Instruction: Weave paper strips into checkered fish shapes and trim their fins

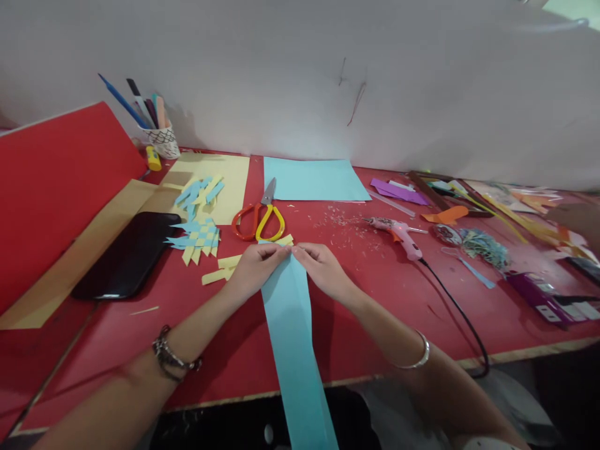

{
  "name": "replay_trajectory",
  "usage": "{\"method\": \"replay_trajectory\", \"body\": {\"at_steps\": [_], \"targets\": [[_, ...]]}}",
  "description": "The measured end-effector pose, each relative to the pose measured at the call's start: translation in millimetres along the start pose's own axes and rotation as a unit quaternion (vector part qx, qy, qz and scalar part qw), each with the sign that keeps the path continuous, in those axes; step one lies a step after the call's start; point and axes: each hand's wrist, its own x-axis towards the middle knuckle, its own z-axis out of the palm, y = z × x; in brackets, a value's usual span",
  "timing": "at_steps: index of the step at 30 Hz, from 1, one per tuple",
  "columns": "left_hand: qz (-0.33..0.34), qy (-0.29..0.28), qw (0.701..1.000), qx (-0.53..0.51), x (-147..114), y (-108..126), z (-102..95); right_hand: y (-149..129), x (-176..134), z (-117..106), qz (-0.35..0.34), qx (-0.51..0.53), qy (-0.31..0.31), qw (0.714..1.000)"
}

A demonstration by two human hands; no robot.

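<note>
A long strip of light blue paper (293,337) runs from the table over its front edge toward my lap, with a lengthwise crease showing. My left hand (257,265) pinches its far end from the left. On the other side, my right hand (325,269) pinches the same end, the fingertips of both hands nearly meeting. Just beyond lie scissors (265,215) with one red and one yellow handle loop. Yellow paper strips (222,269) rest beside my left hand, partly hidden by it. Left of them is a woven blue and yellow paper piece (199,237).
A black phone-like slab (126,256) and red sheet (60,181) lie left. Behind are a pen cup (162,140), yellow sheet (234,181) and blue sheets (314,178). A pink glue gun (396,234), its cord (454,309) and a purple box (534,297) sit right.
</note>
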Motion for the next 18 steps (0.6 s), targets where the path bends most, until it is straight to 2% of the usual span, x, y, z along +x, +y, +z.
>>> {"method": "replay_trajectory", "body": {"at_steps": [9, 14, 18], "targets": [[-0.016, 0.042, 0.998, -0.041, -3.8, 2.0, 1.0, 0.2, -4.1, 2.4, 0.042, 0.019, -0.003, 0.999], [-0.057, 0.069, 0.991, -0.096, -3.2, 1.9, -3.3, 2.4, -4.1, 1.7, 0.06, 0.03, 0.004, 0.998], [-0.11, 0.027, 0.984, -0.138, -4.1, 3.1, -3.7, 4.5, -2.5, -1.5, 0.041, 0.046, 0.06, 0.996]]}}
